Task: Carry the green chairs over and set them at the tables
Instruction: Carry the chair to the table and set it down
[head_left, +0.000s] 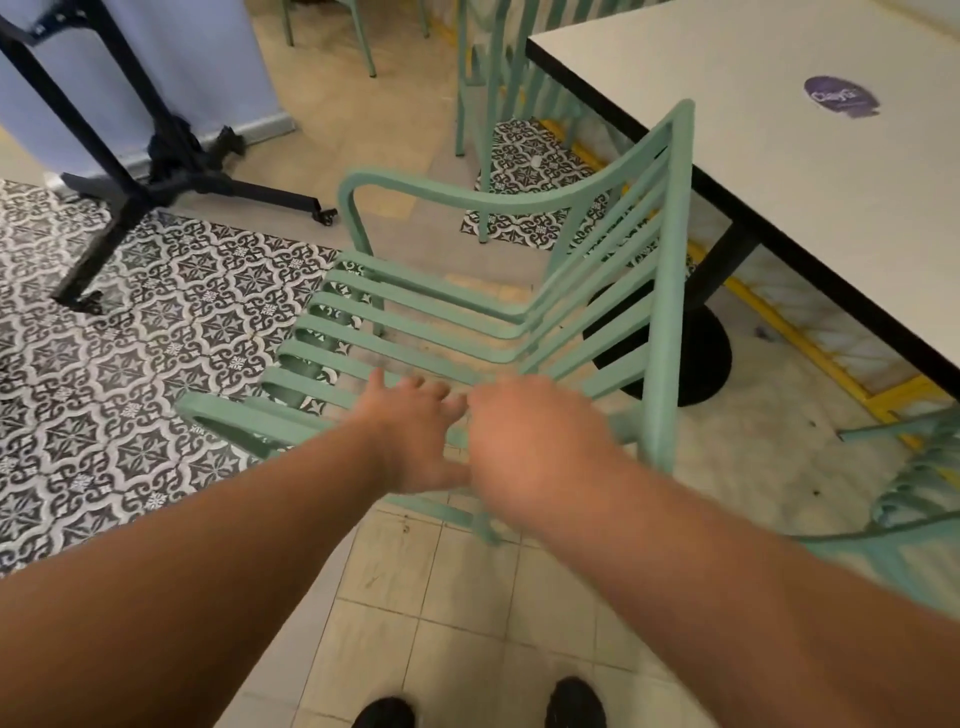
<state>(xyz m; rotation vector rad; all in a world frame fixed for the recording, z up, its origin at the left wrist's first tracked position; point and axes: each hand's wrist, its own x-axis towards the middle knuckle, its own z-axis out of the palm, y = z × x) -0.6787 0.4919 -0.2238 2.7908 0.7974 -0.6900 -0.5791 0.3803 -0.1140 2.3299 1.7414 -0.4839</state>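
A green slatted armchair (467, 312) stands on the floor in front of me, its back turned toward the white table (779, 156) at the right. My left hand (415, 436) hovers over the chair's near armrest with its fingers spread, holding nothing. My right hand (535, 441) is beside it, blurred, with its fingers curled down over the near armrest. Whether it grips the armrest is unclear. Another green chair (498, 78) stands at the table's far side. Part of a further green chair (914, 488) shows at the right edge.
The white table rests on a black round pedestal base (696, 358). A black tilted table frame on castors (130, 171) stands at the left against a pale blue panel. The floor has patterned tiles at the left and yellow lines under the table. My shoes (571, 701) show at the bottom.
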